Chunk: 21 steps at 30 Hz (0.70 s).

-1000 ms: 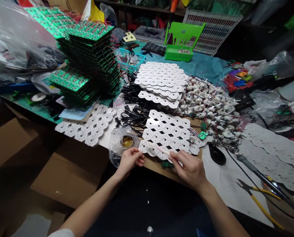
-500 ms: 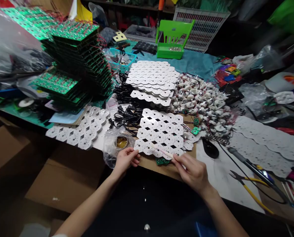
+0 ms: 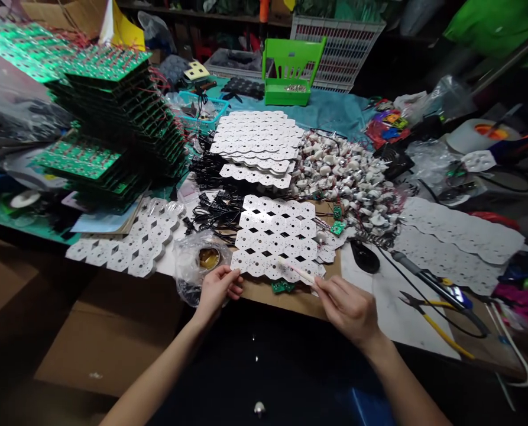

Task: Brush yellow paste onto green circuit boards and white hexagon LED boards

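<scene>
A white panel of joined hexagonal circuit boards (image 3: 276, 235), pierced with dark diamond openings, lies before me. My left hand (image 3: 219, 287) pinches the panel's near left corner between thumb and forefinger. In my right hand (image 3: 349, 307) is a thin white-and-pink stick (image 3: 303, 273), perhaps a toothbrush, held like a pen. Its far tip is over the panel's near rows; I cannot tell whether it touches. Small green circuit boards (image 3: 283, 286) peek out under the panel's near edge. Beside my left hand sits a plastic bag with a round tin (image 3: 209, 258) of amber material.
Stacked white panels (image 3: 257, 139) stand behind, with black plug cords (image 3: 217, 207) to their left and a heap of white wired parts (image 3: 341, 177) to their right. Tall green circuit boards (image 3: 108, 65) rise at left. Yellow-handled cutters (image 3: 436, 322) and a soldering iron (image 3: 423, 278) lie at right.
The view has swung slightly right, so the bench things sit farther left. The stick's tip has shifted a little to the right across the panel. Both hands keep their holds.
</scene>
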### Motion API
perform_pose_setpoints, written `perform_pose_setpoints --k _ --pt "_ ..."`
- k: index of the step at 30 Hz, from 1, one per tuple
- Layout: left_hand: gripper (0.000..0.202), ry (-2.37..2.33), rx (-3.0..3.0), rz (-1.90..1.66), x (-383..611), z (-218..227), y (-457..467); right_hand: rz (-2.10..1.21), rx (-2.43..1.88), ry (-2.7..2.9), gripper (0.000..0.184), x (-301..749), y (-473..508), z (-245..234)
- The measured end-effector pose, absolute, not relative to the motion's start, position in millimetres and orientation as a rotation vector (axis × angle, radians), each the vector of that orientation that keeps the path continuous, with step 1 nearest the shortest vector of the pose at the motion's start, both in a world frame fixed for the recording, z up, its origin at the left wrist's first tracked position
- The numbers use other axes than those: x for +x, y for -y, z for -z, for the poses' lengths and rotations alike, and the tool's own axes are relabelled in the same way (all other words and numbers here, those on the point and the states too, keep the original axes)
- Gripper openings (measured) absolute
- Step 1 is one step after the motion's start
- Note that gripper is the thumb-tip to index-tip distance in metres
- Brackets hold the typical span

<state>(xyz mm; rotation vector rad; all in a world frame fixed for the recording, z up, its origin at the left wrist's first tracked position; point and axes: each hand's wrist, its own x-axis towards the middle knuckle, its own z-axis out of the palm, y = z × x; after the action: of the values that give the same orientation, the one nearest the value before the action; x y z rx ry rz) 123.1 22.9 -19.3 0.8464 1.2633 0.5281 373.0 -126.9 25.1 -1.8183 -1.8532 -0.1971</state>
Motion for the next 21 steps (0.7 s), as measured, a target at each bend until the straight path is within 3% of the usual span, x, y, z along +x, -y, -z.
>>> perform_pose_setpoints --k 21 --pt "0.050 -1.314 0.901 -0.532 128 17 -25 0.221 -1.956 1.739 0.012 379 191 -20"
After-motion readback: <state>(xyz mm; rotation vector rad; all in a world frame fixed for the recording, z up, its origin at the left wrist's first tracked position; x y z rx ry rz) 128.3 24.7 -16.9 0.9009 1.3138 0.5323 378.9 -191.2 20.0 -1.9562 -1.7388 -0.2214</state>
